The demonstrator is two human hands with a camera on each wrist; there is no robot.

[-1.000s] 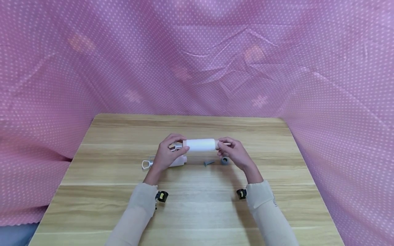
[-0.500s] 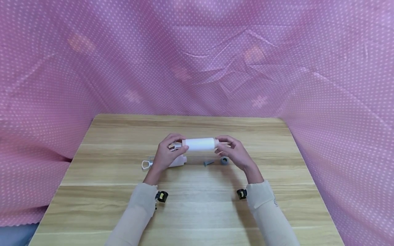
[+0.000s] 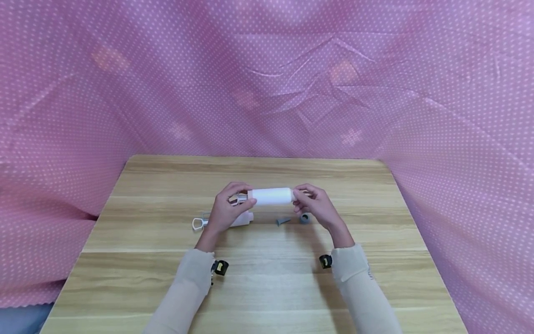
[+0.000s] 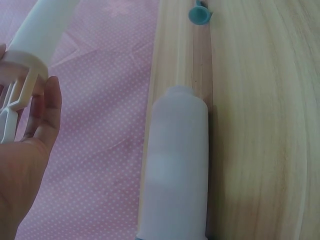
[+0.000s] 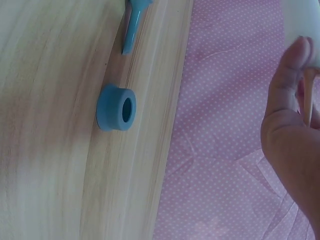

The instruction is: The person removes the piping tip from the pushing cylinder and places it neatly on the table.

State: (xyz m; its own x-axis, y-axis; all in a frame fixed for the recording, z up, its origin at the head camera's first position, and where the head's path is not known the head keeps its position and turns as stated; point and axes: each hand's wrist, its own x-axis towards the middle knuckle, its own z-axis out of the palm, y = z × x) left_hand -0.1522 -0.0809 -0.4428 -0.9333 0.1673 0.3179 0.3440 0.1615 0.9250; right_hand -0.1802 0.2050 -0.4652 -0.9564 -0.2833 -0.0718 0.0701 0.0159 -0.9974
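Observation:
A white syringe-like tube point(image 3: 272, 196) is held level above the table between both hands. My left hand point(image 3: 227, 206) grips its left end at the pale collar point(image 4: 22, 67), thumb below and fingers above; a white loop handle point(image 3: 238, 199) sticks out there. At the narrow right end, my right hand point(image 3: 317, 204) pinches the neck between thumb and fingers. A thin tan strip point(image 5: 308, 97) shows by that hand in the right wrist view. Beneath my left hand lies a similar pale tube point(image 4: 177, 165), its loop handle point(image 3: 199, 224) pointing left and its neck right.
A blue-grey cone-shaped nozzle point(image 3: 283, 221) lies on the wooden table point(image 3: 267, 278) below the held tube. To its right sits a blue-grey ring cap point(image 5: 117, 107). Pink dotted cloth point(image 3: 267, 93) hangs behind the table and down its sides.
My right fingers loosened at the tube's neck half a second ago, and now pinch it again. My left hand and the tube stay nearly still.

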